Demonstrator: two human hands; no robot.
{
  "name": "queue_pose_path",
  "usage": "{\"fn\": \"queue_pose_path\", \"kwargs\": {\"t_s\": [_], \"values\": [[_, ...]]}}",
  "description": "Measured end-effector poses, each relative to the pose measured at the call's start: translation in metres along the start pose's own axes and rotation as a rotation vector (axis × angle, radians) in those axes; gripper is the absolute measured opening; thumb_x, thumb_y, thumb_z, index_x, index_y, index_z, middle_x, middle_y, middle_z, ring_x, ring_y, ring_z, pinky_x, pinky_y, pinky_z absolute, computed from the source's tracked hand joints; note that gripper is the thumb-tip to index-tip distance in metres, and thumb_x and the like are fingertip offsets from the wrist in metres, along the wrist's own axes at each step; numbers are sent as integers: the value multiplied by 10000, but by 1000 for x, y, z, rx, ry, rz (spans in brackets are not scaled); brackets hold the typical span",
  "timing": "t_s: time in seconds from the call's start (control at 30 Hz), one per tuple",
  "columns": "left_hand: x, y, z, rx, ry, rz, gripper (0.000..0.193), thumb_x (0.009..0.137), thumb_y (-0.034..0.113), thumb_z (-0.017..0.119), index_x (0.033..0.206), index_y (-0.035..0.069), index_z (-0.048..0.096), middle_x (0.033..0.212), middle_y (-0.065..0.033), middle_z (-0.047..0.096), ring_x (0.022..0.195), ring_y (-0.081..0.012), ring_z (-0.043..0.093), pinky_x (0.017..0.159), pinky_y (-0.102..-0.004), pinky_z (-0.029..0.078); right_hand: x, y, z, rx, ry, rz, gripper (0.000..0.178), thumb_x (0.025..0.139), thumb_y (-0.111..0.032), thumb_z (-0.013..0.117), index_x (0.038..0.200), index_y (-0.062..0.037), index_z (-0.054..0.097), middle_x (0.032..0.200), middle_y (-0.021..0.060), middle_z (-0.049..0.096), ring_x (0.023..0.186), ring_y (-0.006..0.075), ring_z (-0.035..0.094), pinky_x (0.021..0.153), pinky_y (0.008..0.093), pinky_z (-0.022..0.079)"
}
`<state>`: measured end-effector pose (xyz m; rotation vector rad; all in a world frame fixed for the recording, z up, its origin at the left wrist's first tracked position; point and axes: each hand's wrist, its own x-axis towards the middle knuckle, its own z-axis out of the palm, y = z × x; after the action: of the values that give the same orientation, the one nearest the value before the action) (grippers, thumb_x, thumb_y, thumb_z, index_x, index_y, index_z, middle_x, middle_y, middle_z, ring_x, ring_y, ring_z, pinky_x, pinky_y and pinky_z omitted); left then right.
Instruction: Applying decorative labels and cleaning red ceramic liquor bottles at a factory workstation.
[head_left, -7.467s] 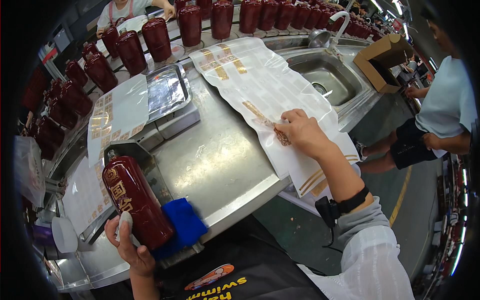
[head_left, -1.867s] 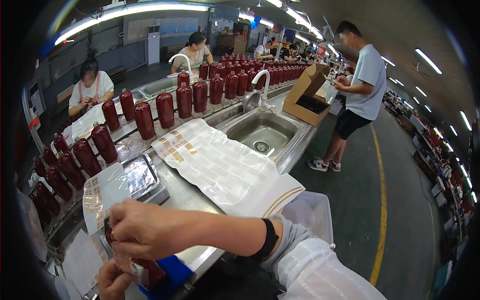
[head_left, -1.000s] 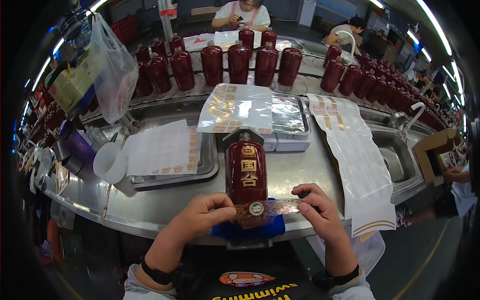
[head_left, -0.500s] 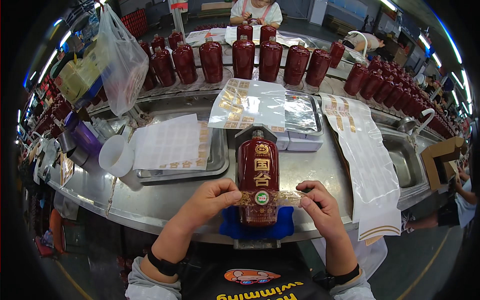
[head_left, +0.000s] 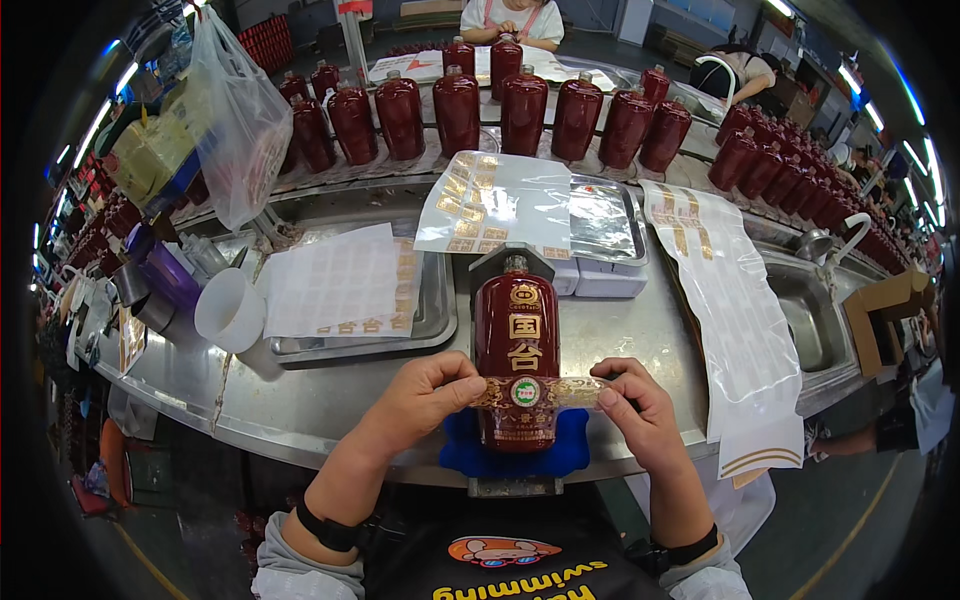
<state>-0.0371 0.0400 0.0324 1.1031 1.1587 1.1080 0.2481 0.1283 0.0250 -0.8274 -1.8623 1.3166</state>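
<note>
A dark red glass bottle [head_left: 517,330] with gold lettering lies face up in front of me, its base on a blue pad [head_left: 460,443] and its neck toward a metal bracket [head_left: 487,268]. Across its lower front stretches a clear decal strip [head_left: 575,393] with a gold pattern and a round green-and-white emblem. My left hand [head_left: 432,395] pinches the strip's left end beside the bottle. The right end is between the thumb and fingers of my right hand [head_left: 640,408]. Whether the strip's middle touches the glass, I cannot tell.
White-backed decal sheets [head_left: 335,285] lie on a metal tray [head_left: 437,325] to the left; another gold decal sheet [head_left: 495,205] is behind the bottle. Long sheets [head_left: 725,330] hang over the right edge. Beyond stand rows of red bottles [head_left: 458,110]; a co-worker [head_left: 512,25] sits opposite.
The strip has shifted slightly up the bottle, its right end raised a little. The bottles in the row behind have moved to the right. My hands keep their grip.
</note>
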Motion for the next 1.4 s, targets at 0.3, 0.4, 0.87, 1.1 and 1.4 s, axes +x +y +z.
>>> {"fn": "queue_pose_path", "kwargs": {"t_s": [0.3,0.4,0.87,1.1,1.4], "values": [[2,-7,-2,69,45,47,198,959,215,654,893,29,639,793,37,597,737,-38,490,657,-221,422,3,7,4,4,-4,-1,149,946,-111,637,867,15,638,1140,130,596,986,160,565,875,287,444],[3,-8,-2,66,49,33,203,957,220,658,892,29,639,782,38,594,729,-36,480,646,-223,417,4,7,4,8,-10,-2,156,947,-116,636,865,17,638,1135,129,595,974,159,562,868,287,445],[0,1,-1,208,60,12,200,977,214,643,899,33,612,842,13,610,796,-54,523,711,-224,442,6,10,6,41,-19,36,164,949,-124,638,870,20,633,1122,118,587,964,148,553,855,282,446],[0,3,4,231,109,114,237,952,231,656,864,13,629,748,7,611,702,-52,495,629,-249,429,7,13,6,25,-32,38,167,949,-131,643,870,16,636,1116,117,591,969,152,555,861,281,446],[0,0,2,226,123,85,245,956,241,658,867,15,631,750,10,607,700,-53,492,626,-245,424,10,16,8,110,-76,126,183,951,-160,661,877,7,644,1112,111,602,1002,155,558,899,290,442]]}}
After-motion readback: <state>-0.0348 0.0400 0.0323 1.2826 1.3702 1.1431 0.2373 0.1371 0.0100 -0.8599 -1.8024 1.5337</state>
